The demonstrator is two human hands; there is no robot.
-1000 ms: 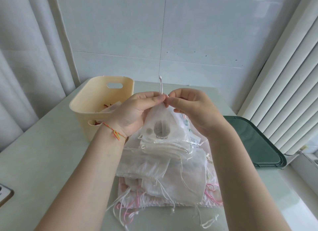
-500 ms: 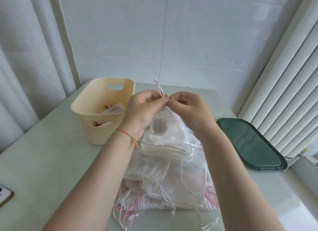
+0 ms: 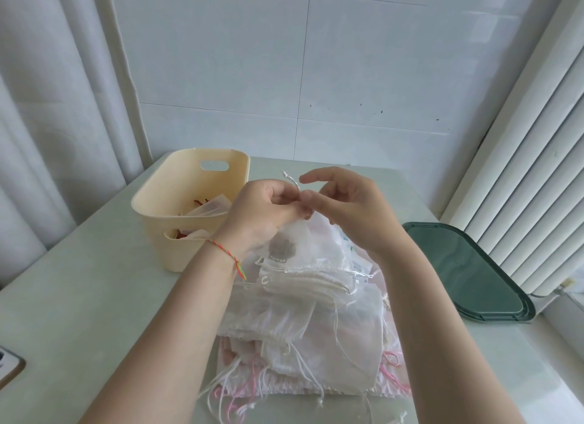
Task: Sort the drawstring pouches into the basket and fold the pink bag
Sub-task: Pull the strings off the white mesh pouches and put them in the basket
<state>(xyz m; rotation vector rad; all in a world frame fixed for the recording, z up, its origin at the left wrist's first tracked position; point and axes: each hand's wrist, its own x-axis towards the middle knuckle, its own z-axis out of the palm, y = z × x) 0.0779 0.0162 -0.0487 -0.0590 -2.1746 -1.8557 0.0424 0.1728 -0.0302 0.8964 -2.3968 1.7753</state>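
Left hand (image 3: 268,212) pinches the gathered neck of a sheer pouch (image 3: 303,243) above the pile (image 3: 316,322) mid-desk; right hand (image 3: 350,208) with fingers (image 3: 311,177) loosely spread beside the drawstring (image 3: 292,181). Basket (image 3: 189,186) sits toward the far left corner.

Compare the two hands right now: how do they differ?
The left hand pinches the pouch's drawstring; the right hand has its index finger lifted and looks to hold nothing. The left wrist wears a coloured bracelet; the right wrist is bare. Both hover above the pouch pile, beside the basket.
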